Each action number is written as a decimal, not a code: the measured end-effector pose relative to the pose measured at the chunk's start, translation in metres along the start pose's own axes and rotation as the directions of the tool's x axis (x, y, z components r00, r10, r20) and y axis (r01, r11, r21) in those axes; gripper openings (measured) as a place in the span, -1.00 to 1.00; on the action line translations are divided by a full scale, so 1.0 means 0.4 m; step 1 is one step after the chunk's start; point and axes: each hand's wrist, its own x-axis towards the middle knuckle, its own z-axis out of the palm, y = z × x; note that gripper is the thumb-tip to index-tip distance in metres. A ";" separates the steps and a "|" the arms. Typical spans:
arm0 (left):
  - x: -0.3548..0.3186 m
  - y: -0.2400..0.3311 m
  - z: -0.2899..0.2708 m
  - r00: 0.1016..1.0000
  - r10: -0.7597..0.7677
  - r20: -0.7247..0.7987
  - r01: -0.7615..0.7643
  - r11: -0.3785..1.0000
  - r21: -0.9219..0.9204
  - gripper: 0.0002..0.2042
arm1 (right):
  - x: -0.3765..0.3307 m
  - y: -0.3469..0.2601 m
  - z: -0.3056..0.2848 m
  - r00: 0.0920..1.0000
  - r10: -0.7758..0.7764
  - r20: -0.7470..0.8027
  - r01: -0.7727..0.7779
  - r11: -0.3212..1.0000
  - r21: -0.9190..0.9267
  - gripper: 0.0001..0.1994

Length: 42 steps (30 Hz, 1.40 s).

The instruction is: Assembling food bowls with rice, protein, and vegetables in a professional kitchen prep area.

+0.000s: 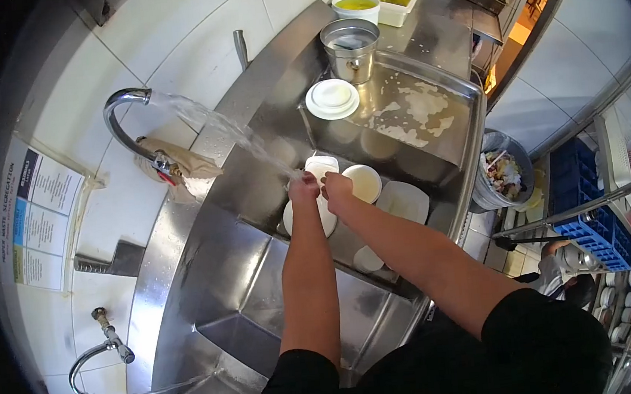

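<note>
2 hands of mine, left [303,189] and right [338,187], meet low in the sink [432,160], fingers curled close together by a small white dish [321,165]; whether they grip it, I cannot tell. That dish sits just beyond my fingers, beside a bowl [365,183] and near a square plate [406,201]. Water arcs from the tap [124,97] onto my left hand. For a good rinse, I'd tilt the dish into the stream, pinch its slippery rim firmly and avoid knocking the bowl. The steel is wet; pale patches spread over the ledge [450,93], where saucers [333,101] and a pail [352,60] stand. White tiles line the room, with a scrap bin [487,197] and blue crate [582,200] to my right.
</note>
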 end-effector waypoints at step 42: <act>-0.888 -0.582 0.451 0.608 0.213 0.765 -0.761 -0.119 0.638 -0.92 | -1.356 1.013 -1.345 0.734 0.503 -0.456 -0.643 0.731 -0.228 -0.40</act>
